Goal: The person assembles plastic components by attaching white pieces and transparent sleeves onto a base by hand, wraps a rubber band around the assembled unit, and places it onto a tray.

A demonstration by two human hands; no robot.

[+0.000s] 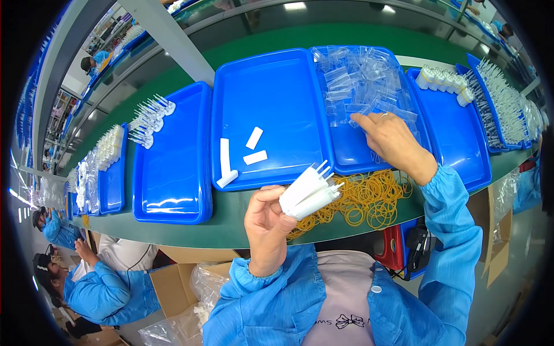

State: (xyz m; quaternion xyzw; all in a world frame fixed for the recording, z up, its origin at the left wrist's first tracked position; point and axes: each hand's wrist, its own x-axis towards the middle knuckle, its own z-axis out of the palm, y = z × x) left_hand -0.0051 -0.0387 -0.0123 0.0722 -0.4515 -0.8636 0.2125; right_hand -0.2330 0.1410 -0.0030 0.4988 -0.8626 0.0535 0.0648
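Note:
My left hand is closed around a bundle of white plastic tubes, tilted, with thin white prongs sticking out of its upper end. My right hand reaches over a blue tray of loose clear plastic pieces. Its fingertips are pinched on a clear flat piece at the near side of the pile, though the grip is partly hidden. Several short white tubes lie in the near left part of the large blue tray beside it.
Yellow rubber bands lie heaped along the table's near edge. A blue tray at left holds pronged white parts; one at right holds banded white bundles. A co-worker sits at left. A metal post rises behind.

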